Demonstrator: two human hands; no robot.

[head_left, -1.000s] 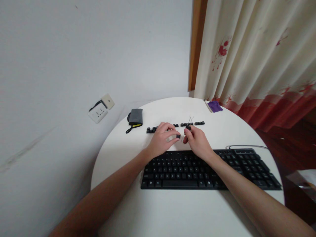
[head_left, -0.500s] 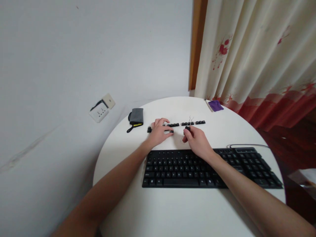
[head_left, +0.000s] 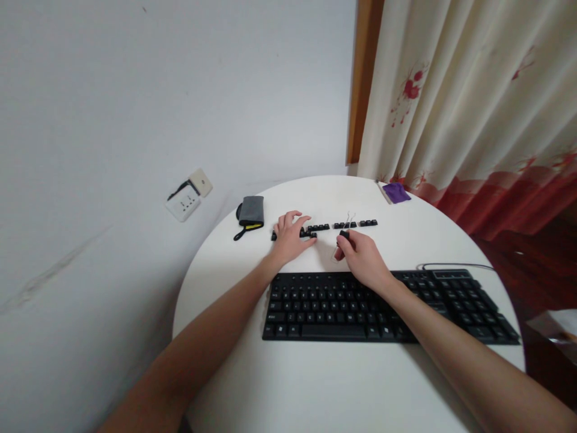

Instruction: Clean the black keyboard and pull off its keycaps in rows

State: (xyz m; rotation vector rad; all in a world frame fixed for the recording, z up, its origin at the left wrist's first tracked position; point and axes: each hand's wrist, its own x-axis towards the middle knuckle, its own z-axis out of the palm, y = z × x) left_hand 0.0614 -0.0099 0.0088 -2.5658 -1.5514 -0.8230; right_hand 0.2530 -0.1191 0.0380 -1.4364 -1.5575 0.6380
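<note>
A row of small black keycaps point(head_left: 318, 227) lies across the far part of the white round table. My left hand point(head_left: 289, 239) is over the left end of the row with its fingers apart, the thumb tip beside or touching a single keycap point(head_left: 314, 235) in a short nearer line. Some keycaps there are hidden under the hand. My right hand point(head_left: 359, 252) grips a wire keycap puller point(head_left: 344, 234) by its black middle; its thin wire prongs point away, toward the row. Below both hands lies a black keyboard point(head_left: 333, 331), partly covered by my right forearm.
A grey pouch point(head_left: 251, 209) with a black loop sits at the table's point(head_left: 288, 385) far left. A purple cloth point(head_left: 396, 192) lies at the far right edge. The keyboard's cable point(head_left: 455, 264) runs off to the right. A wall with a socket point(head_left: 184, 203) borders the left side.
My left fingers have spread and let go of the keycap, which now sits slightly farther away, by the short line. My right hand keeps the puller nearly still. The view has shifted slightly.
</note>
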